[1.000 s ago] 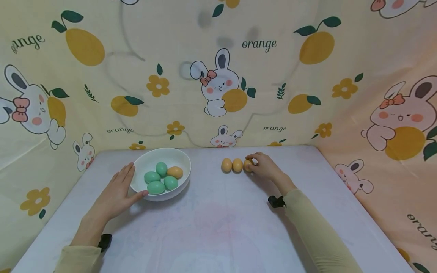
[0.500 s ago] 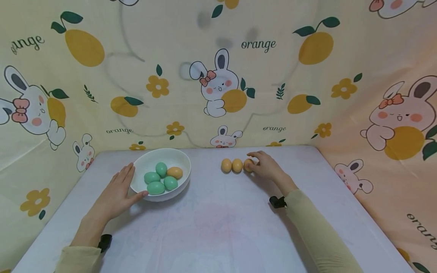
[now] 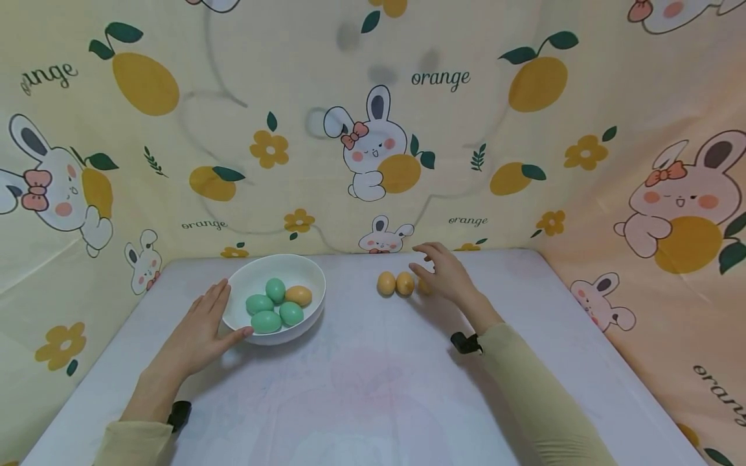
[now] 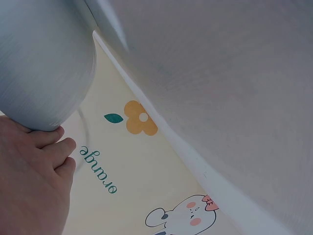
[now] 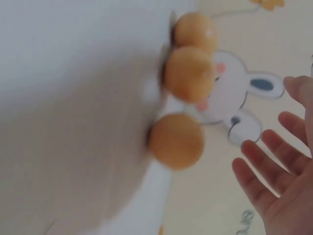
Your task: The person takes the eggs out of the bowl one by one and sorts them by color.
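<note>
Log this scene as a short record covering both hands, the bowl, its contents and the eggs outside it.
Left hand: touching the white bowl
Bowl location: on the white table
Bowl contents: four green eggs, one orange egg
Outside bowl: three orange eggs in a row
Right hand: near that row, fingers spread, holding nothing

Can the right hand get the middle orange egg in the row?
Probably yes: the right hand looks empty, its fingers are spread apart, and nothing seems to cover the middle orange egg close by.
</note>
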